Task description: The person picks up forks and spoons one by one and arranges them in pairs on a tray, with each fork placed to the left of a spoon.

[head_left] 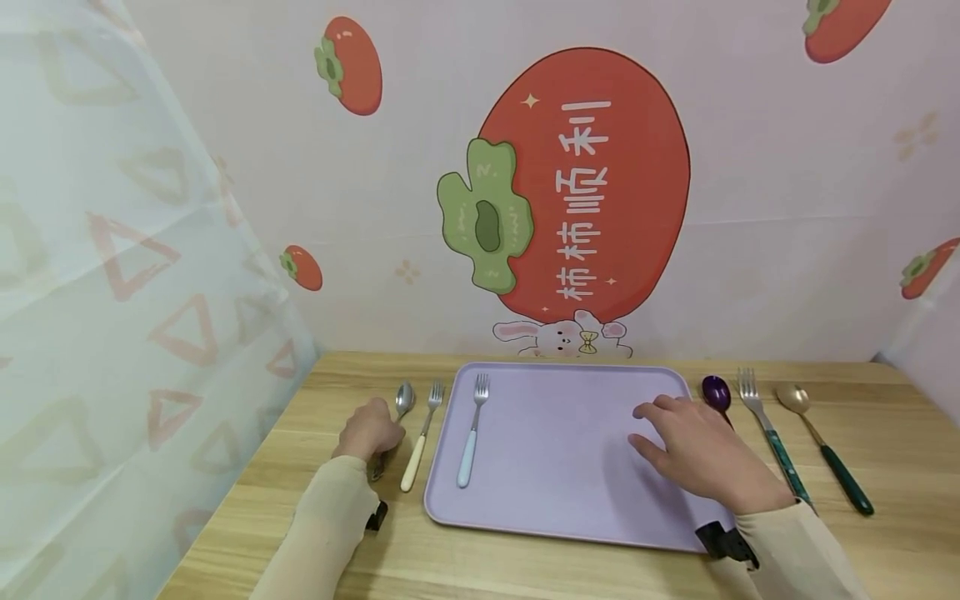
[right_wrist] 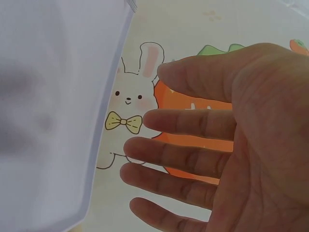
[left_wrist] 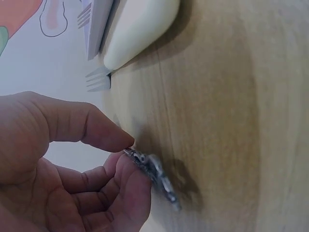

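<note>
At the left of the table my left hand (head_left: 369, 429) pinches a silver spoon (head_left: 405, 395) between thumb and fingers. In the left wrist view the spoon's ornate metal handle (left_wrist: 155, 170) sticks out past the fingertips, close over the wood; its bowl points away in the head view. Just right of that hand lies a fork with a cream handle (head_left: 415, 463). My right hand (head_left: 701, 450) hovers over the right part of a lilac tray (head_left: 555, 450), fingers spread and holding nothing. On the tray's left side lies a fork with a light blue handle (head_left: 468, 454).
Right of the tray lie a purple spoon (head_left: 716, 392), partly behind the right hand, a fork with a green handle (head_left: 782, 460) and a gold spoon with a dark green handle (head_left: 846, 479). A printed cloth (head_left: 405, 183) hangs behind the wooden table (head_left: 408, 558).
</note>
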`<action>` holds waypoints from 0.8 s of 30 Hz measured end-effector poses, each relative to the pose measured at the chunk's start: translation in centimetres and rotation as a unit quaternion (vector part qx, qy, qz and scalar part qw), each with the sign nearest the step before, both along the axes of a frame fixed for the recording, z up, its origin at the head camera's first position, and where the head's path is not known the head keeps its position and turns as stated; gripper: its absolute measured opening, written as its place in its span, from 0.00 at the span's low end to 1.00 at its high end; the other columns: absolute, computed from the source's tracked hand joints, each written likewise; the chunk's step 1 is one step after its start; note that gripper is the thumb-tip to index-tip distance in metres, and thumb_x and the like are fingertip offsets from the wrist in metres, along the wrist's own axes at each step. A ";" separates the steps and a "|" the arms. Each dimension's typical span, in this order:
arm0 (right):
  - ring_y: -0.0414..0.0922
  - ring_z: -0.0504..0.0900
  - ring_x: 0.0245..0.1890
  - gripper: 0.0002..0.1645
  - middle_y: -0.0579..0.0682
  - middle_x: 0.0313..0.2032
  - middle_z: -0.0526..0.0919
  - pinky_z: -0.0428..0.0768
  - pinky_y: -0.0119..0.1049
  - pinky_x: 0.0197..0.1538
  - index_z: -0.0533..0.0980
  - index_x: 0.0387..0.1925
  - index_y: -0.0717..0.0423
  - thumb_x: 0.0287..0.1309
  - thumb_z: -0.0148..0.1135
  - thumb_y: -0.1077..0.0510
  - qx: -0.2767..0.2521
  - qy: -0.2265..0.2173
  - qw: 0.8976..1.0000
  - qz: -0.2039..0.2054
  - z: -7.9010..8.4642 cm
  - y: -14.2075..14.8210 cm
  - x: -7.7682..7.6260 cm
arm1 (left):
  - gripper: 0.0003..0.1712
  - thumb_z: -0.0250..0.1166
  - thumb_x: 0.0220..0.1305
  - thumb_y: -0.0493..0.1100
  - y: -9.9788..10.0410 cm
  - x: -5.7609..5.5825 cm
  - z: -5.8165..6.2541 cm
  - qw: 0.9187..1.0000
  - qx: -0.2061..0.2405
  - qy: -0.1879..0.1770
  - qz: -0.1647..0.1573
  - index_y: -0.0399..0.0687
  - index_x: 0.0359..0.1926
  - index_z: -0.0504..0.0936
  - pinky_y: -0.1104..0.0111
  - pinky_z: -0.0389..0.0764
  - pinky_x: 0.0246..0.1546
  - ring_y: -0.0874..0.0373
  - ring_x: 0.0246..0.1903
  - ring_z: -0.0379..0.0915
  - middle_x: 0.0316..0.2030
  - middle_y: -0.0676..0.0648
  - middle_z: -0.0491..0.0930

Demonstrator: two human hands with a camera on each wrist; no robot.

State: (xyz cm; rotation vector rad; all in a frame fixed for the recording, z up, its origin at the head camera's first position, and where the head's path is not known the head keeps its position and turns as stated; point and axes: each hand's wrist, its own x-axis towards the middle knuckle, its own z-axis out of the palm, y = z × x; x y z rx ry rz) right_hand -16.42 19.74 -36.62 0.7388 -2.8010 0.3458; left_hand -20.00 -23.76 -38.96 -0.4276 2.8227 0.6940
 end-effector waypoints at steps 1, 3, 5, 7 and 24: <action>0.55 0.84 0.38 0.19 0.55 0.42 0.85 0.81 0.54 0.42 0.83 0.46 0.60 0.58 0.73 0.51 0.001 0.002 1.000 0.001 0.0 0.0 0.0 | 0.06 0.59 0.57 0.34 0.1 0.0 0.0 1.000 0.002 -0.001 0.001 0.38 0.33 0.69 0.67 0.65 0.19 0.55 0.20 0.63 0.23 0.45 0.66; 0.55 0.84 0.37 0.19 0.55 0.41 0.85 0.81 0.54 0.41 0.83 0.45 0.60 0.58 0.72 0.51 0.002 0.008 1.000 0.001 0.0 0.1 0.0 | 0.06 0.59 0.57 0.34 0.2 0.0 0.0 1.000 0.004 0.002 -0.001 0.38 0.33 0.69 0.66 0.66 0.19 0.54 0.20 0.64 0.23 0.45 0.67; 0.55 0.84 0.37 0.19 0.55 0.41 0.85 0.81 0.54 0.41 0.83 0.45 0.60 0.57 0.73 0.52 0.001 0.014 1.000 0.000 0.0 0.1 0.0 | 0.06 0.59 0.57 0.34 0.3 0.1 0.0 1.000 0.006 0.008 -0.004 0.38 0.33 0.69 0.67 0.66 0.20 0.54 0.21 0.64 0.23 0.45 0.66; 0.55 0.84 0.37 0.19 0.55 0.41 0.85 0.81 0.54 0.41 0.83 0.45 0.60 0.58 0.72 0.51 0.001 0.013 1.000 -0.001 0.1 0.1 0.0 | 0.06 0.59 0.57 0.34 0.3 0.2 0.1 1.000 0.004 0.012 -0.005 0.38 0.32 0.69 0.67 0.66 0.19 0.54 0.20 0.63 0.23 0.45 0.66; 0.54 0.84 0.39 0.19 0.55 0.42 0.85 0.81 0.55 0.41 0.83 0.46 0.59 0.58 0.72 0.50 0.003 0.003 1.000 -0.004 -0.2 -0.1 0.1 | 0.08 0.62 0.59 0.37 1.4 0.3 1.8 0.999 -0.008 0.041 -0.012 0.41 0.29 0.70 0.68 0.63 0.17 0.57 0.19 0.60 0.22 0.47 0.67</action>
